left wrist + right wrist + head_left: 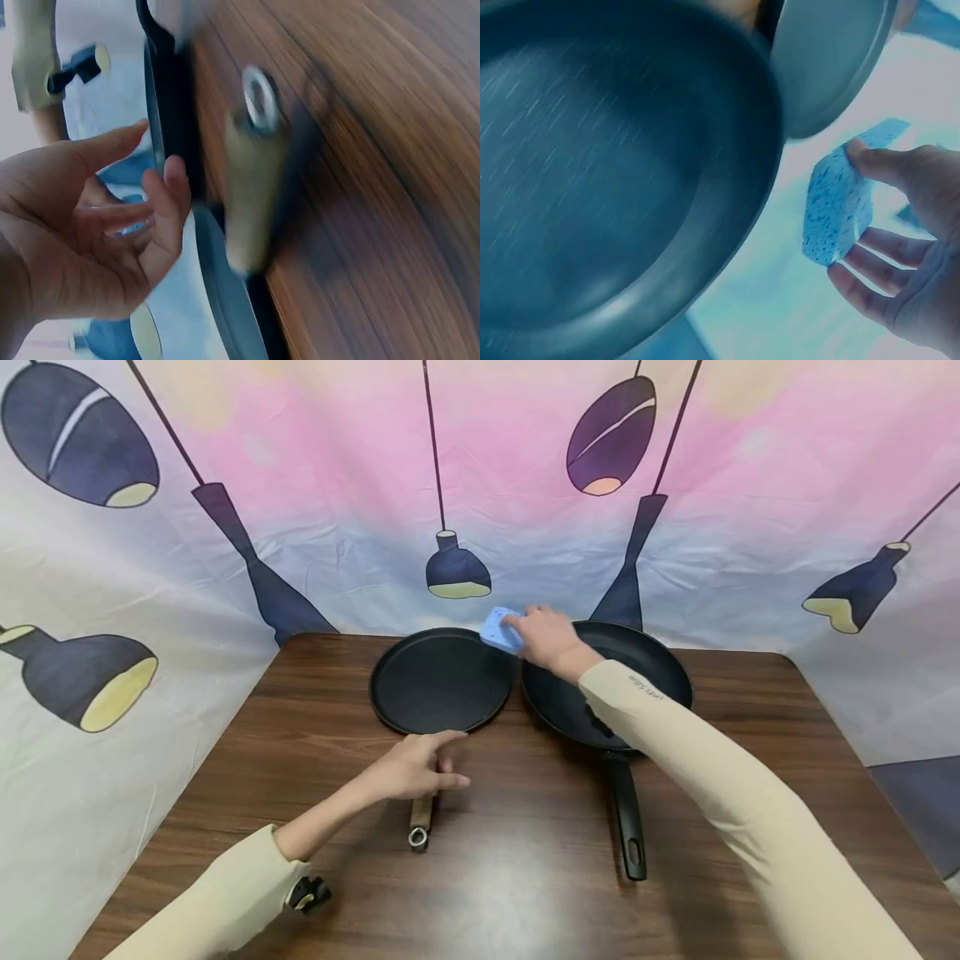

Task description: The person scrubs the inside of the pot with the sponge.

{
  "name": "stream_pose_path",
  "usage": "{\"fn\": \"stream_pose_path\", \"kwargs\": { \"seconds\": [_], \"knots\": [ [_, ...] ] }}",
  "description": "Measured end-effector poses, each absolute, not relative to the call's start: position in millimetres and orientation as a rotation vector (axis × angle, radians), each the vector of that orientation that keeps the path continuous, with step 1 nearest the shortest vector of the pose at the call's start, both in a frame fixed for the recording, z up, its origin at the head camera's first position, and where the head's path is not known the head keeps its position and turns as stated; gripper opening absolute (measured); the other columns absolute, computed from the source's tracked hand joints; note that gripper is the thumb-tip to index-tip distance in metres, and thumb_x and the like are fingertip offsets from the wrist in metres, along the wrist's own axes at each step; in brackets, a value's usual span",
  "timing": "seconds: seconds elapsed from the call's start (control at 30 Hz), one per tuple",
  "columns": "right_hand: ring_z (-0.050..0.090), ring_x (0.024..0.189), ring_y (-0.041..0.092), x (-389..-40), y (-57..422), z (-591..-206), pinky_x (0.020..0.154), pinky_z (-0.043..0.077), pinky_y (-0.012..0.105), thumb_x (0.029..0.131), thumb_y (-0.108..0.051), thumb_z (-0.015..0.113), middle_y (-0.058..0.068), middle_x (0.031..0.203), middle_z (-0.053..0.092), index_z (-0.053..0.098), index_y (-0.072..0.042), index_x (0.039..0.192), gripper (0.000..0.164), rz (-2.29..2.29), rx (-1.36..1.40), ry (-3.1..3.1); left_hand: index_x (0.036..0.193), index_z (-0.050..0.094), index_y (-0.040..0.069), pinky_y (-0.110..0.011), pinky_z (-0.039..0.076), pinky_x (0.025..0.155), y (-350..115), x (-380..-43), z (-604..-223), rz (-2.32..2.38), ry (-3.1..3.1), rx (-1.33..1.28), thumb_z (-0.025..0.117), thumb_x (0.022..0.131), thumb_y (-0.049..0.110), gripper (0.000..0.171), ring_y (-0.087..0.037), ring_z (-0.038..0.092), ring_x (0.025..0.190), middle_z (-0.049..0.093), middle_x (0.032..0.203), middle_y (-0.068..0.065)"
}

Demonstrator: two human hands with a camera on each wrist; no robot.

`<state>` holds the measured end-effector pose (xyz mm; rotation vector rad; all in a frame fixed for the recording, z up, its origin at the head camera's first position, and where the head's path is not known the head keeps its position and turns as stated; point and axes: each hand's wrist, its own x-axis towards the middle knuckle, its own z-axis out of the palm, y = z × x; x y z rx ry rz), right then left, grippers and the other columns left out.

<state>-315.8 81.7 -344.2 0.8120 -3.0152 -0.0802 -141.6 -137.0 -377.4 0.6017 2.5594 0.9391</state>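
Observation:
Between thumb and fingers, my right hand pinches a blue sponge above the far side of the two pans. The right wrist view shows the sponge as porous, with the deep black frying pan beside it. A flat round black griddle pan lies to the left, its wooden handle ending in a metal ring. My left hand hovers over that handle, fingers loosely bent and holding nothing. In the left wrist view the handle is apart from the fingers.
The frying pan's black handle points toward the front of the brown wooden table. Behind the table hangs a cloth printed with lamps. A small black device sits at the left cuff.

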Motion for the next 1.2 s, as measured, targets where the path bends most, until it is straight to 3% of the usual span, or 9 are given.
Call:
{"fn": "stream_pose_path", "kwargs": {
  "seconds": [0.17, 0.53, 0.77, 0.9, 1.2],
  "knots": [
    [0.048, 0.117, 0.039, -320.8, 121.9, -341.9, 0.090, 0.049, 0.053, 0.086, -0.023, 0.072, 0.019, 0.127, 0.053, 0.044, -0.022, 0.141, 0.061, -0.138, 0.748, -3.057, 0.144, 0.038, 0.009, -0.026, 0.054, 0.049, -100.6, -144.2, -375.6, 1.138, 2.313, 0.710, 0.069, 0.089, 0.020, 0.064, -0.033, 0.065, 0.067, 0.061, 0.099, -0.009],
    [0.049, 0.113, 0.040, -328.8, 167.5, -361.5, 0.090, 0.047, 0.055, 0.085, -0.022, 0.073, 0.021, 0.125, 0.054, 0.050, -0.017, 0.137, 0.057, -0.201, 0.762, -3.173, 0.149, 0.031, 0.017, -0.033, 0.060, 0.060, -18.9, -140.8, -386.2, 1.219, 2.060, 0.781, 0.063, 0.093, 0.017, 0.065, -0.031, 0.068, 0.078, 0.060, 0.119, -0.016],
    [0.042, 0.121, 0.040, -330.9, 172.4, -382.5, 0.099, 0.041, 0.056, 0.094, -0.024, 0.061, 0.023, 0.131, 0.046, 0.041, -0.023, 0.144, 0.054, -0.208, 0.907, -3.277, 0.148, 0.032, 0.019, -0.033, 0.060, 0.058, 20.5, -125.5, -398.0, 1.348, 1.880, 0.655, 0.061, 0.094, 0.017, 0.061, -0.024, 0.069, 0.070, 0.065, 0.109, -0.003],
    [0.040, 0.121, 0.041, -332.0, 175.5, -388.7, 0.100, 0.037, 0.058, 0.096, -0.022, 0.059, 0.025, 0.132, 0.042, 0.037, -0.025, 0.147, 0.056, -0.255, 0.941, -3.272, 0.148, 0.032, 0.021, -0.034, 0.061, 0.060, 35.6, -117.0, -399.5, 1.413, 1.788, 0.531, 0.063, 0.093, 0.014, 0.063, -0.026, 0.070, 0.074, 0.064, 0.100, 0.002],
    [0.038, 0.119, 0.043, -343.6, 181.8, -388.6, 0.097, 0.032, 0.061, 0.093, -0.021, 0.063, 0.027, 0.130, 0.041, 0.045, -0.033, 0.141, 0.052, -0.452, 0.896, -3.092, 0.139, 0.036, 0.030, -0.034, 0.061, 0.066, 49.5, -104.6, -403.7, 1.570, 1.641, 0.289, 0.067, 0.086, -0.002, 0.069, -0.022, 0.069, 0.075, 0.057, 0.093, -0.008]
  ]
}}
